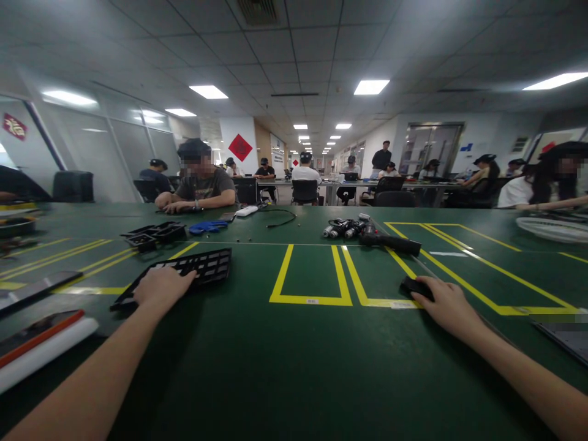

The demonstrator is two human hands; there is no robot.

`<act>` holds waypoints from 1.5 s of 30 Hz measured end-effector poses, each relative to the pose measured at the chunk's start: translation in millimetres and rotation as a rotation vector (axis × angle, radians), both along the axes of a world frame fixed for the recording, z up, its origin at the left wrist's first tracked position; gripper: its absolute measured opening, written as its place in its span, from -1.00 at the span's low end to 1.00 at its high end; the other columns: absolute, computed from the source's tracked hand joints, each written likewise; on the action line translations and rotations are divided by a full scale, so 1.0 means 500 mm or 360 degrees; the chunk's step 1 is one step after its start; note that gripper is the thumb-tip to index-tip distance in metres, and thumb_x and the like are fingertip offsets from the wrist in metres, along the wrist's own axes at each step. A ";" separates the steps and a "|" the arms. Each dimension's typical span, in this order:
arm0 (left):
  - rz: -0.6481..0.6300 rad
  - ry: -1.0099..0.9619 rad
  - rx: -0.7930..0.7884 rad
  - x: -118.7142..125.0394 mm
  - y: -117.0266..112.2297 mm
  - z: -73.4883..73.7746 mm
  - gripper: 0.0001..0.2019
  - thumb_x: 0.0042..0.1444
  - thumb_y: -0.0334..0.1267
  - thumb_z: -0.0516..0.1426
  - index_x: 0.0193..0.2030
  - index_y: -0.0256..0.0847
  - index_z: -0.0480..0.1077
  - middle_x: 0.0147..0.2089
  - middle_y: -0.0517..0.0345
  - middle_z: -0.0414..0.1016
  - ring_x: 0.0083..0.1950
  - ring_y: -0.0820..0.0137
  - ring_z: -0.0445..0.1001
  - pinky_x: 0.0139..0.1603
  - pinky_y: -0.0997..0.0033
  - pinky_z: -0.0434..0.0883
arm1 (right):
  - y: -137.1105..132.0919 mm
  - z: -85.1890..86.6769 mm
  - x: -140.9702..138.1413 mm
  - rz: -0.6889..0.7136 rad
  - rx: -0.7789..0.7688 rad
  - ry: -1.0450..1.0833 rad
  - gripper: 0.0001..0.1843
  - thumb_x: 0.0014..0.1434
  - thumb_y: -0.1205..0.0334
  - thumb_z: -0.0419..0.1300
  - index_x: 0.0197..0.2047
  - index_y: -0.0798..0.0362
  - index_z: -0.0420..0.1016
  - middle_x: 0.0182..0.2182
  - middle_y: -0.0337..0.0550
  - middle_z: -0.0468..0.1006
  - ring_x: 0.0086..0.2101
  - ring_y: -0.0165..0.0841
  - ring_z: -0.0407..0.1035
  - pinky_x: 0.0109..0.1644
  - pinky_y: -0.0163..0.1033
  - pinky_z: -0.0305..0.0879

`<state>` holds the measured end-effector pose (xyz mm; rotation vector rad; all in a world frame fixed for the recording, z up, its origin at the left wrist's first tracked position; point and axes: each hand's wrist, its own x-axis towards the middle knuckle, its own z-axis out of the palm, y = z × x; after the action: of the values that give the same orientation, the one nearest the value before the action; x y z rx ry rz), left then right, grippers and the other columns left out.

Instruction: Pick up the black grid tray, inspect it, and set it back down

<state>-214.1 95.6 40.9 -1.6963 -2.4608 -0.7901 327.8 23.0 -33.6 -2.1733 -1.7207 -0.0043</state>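
Note:
My left hand (162,288) lies on the near end of a black keyboard frame (193,269) with open key slots, on the green table; its fingers curl over the frame's edge. My right hand (448,304) reaches forward and closes over a small black object (413,286) that sits on a yellow tape line. Between the two hands lies a yellow taped rectangle (310,273).
A black electric screwdriver (390,242) and small cylinders (342,228) lie further out. Black parts (154,234), a blue item (207,226) and a cable (281,215) lie ahead. A seated person's arms (197,201) rest on the far side. Flat panels (39,334) are at left.

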 end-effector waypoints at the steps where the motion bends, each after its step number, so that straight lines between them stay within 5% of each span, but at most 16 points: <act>1: -0.0022 0.0092 0.0012 0.014 0.001 0.000 -0.61 -0.04 -0.09 0.07 -0.38 -0.52 0.37 -0.18 -0.51 0.37 -0.02 -0.41 0.26 -0.21 -0.31 0.25 | 0.000 0.002 -0.002 -0.0009 -0.0024 0.0007 -0.43 0.06 -0.01 -0.08 0.07 0.13 0.25 0.04 0.03 0.36 0.03 0.02 0.16 0.10 0.06 0.13; 3: -0.0126 0.0263 0.0007 0.052 0.003 -0.004 -0.62 0.07 -0.20 -0.05 -0.22 -0.54 0.39 -0.09 -0.47 0.35 0.04 -0.19 0.30 -0.05 -0.12 0.28 | -0.001 0.006 -0.005 -0.0024 -0.0053 0.0006 -0.42 0.07 0.00 -0.09 0.09 0.14 0.23 0.05 0.03 0.34 0.04 0.02 0.14 0.11 0.06 0.11; 7: -0.0689 0.0336 -0.0002 0.146 0.000 -0.042 -0.57 0.10 -0.45 -0.20 0.02 -0.40 0.33 0.00 -0.13 0.39 0.04 0.28 0.36 0.10 0.35 0.26 | -0.004 0.013 -0.010 -0.0024 -0.0074 -0.0003 -0.42 0.07 0.01 -0.11 0.10 0.15 0.20 0.07 0.03 0.32 0.05 0.02 0.13 0.13 0.05 0.09; 14: -0.1218 0.0368 -0.0150 0.212 -0.010 -0.095 -0.59 0.12 -0.40 -0.15 0.05 -0.27 0.34 0.10 0.05 0.36 0.10 0.37 0.33 0.16 0.40 0.21 | -0.002 0.006 -0.006 -0.0001 -0.0042 -0.0028 -0.42 0.07 0.00 -0.11 0.08 0.16 0.21 0.05 0.05 0.32 0.05 -0.01 0.12 0.16 0.02 0.03; 18: -0.1042 0.0495 -0.0094 0.212 -0.018 -0.082 -0.52 0.13 -0.17 -0.06 0.15 -0.36 0.21 0.14 -0.15 0.26 0.14 0.17 0.25 0.13 0.19 0.20 | -0.003 0.006 -0.004 -0.0016 -0.0062 0.0013 -0.40 0.07 -0.03 -0.13 0.11 0.14 0.18 0.08 0.03 0.29 0.08 0.01 0.09 0.16 0.05 0.04; 22: -0.0830 0.0467 -0.0236 0.209 -0.023 -0.071 -0.70 0.12 -0.16 -0.04 -0.19 -0.33 0.38 -0.14 -0.14 0.39 -0.09 0.15 0.37 -0.06 0.17 0.29 | -0.003 0.006 -0.005 0.0001 -0.0049 -0.0008 -0.41 0.07 -0.01 -0.12 0.10 0.15 0.20 0.07 0.03 0.31 0.05 -0.01 0.12 0.14 0.05 0.06; 29: -0.0800 0.0020 -0.0116 0.195 -0.015 -0.069 -0.88 0.06 -0.26 0.06 -0.41 -0.25 0.35 -0.38 0.06 0.42 -0.27 0.27 0.44 -0.18 0.28 0.35 | -0.002 0.005 -0.004 -0.0004 -0.0026 0.0010 -0.40 0.07 -0.03 -0.11 0.10 0.14 0.21 0.06 0.05 0.32 0.06 0.02 0.13 0.13 0.07 0.08; 34: -0.0483 -0.0498 0.0086 0.143 0.021 -0.012 -0.80 0.20 -0.30 -0.07 -0.26 -0.30 0.34 -0.43 0.11 0.42 -0.42 0.41 0.47 -0.41 0.43 0.42 | -0.007 0.013 -0.010 0.0011 -0.0046 -0.0007 -0.41 0.08 0.01 -0.12 0.09 0.17 0.22 0.07 0.08 0.32 0.06 0.00 0.14 0.13 0.08 0.10; 39: -0.0037 -0.0591 0.0098 0.032 0.024 0.036 -0.72 0.24 -0.19 -0.09 -0.15 -0.30 0.36 -0.19 -0.01 0.45 -0.23 0.33 0.46 -0.29 0.29 0.43 | -0.004 0.008 -0.007 0.0007 -0.0001 -0.0029 -0.42 0.08 0.00 -0.10 0.08 0.16 0.23 0.06 0.07 0.34 0.06 0.02 0.15 0.13 0.08 0.09; 45: 0.0185 -0.0206 -0.0206 -0.031 0.002 0.018 -0.62 -0.11 0.07 0.14 -0.45 -0.29 0.38 -0.16 -0.21 0.47 0.06 -0.19 0.29 -0.07 -0.11 0.25 | -0.001 0.004 -0.007 -0.0002 0.0007 -0.0024 -0.43 0.08 0.00 -0.09 0.09 0.14 0.22 0.05 0.05 0.35 0.04 0.01 0.16 0.12 0.07 0.09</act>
<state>-229.7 96.5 50.0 -1.5692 -2.7243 -0.7658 324.4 22.3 -31.8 -2.1768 -1.7255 -0.0245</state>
